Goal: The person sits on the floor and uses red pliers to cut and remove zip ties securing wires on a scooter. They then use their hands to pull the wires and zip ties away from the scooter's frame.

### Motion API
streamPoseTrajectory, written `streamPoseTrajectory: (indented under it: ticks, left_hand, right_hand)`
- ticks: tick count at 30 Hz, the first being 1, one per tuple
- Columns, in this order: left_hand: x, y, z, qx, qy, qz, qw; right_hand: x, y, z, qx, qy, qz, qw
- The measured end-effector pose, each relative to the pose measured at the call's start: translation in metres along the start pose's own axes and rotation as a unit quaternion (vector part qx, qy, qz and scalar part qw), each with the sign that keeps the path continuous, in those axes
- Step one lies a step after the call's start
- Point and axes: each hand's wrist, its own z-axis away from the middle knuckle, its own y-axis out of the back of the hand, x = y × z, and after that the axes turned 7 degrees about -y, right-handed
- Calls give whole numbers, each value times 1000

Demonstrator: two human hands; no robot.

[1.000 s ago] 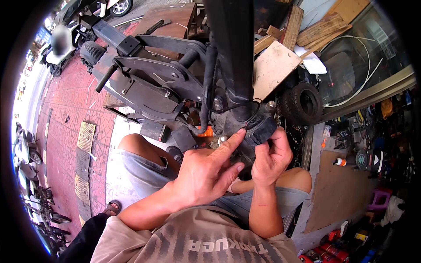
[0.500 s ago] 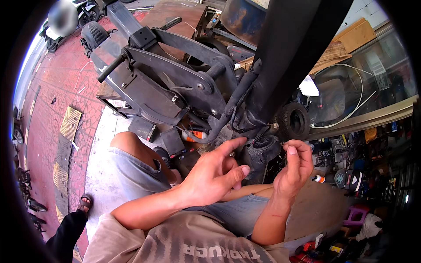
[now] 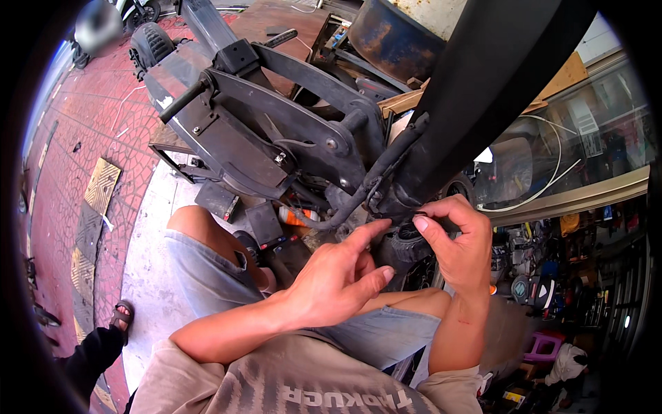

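Observation:
A large dark-grey electric scooter [image 3: 276, 131] stands in front of me, its thick black stem [image 3: 496, 90] slanting up to the right. A black-sleeved cable bundle [image 3: 376, 172] loops around the stem's lower end. My left hand [image 3: 338, 276] has its index finger stretched toward the stem's base and the thumb apart; nothing shows in its grasp. Close by, my right hand [image 3: 458, 238] pinches thumb and index finger together at the stem's foot. Whatever lies between those fingertips is too small to make out. Below them sits a knobbly black tire [image 3: 408, 247], partly hidden by my hands.
Dark box-shaped batteries [image 3: 264, 222] and an orange-and-white bottle [image 3: 298, 217] lie on the ground beyond my left knee. A glass display case [image 3: 579, 152] stands at the right, with cluttered parts below it. A bystander's sandalled foot [image 3: 122, 316] is at the lower left.
My right hand has moved left and up to the stem's base, still pinching. The left hand stays nearly in place. The view has shifted slightly.

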Motion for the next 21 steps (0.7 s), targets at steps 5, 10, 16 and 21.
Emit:
streamPoseTrajectory:
  ticks: [5,10,16,21]
  left_hand:
    - [-3,-3,-1,-18,9,20,1000]
    - [-4,-5,-1,-13,43,50,998]
    - [-1,-4,0,-31,29,-2,999]
    - [-7,-6,1,-19,19,24,999]
  right_hand:
    - [6,-14,6,48,-20,-88,995]
    - [9,-23,5,63,-111,-215,968]
    - [8,-22,4,93,-71,-58,991]
    - [-3,-29,12,135,-37,-38,989]
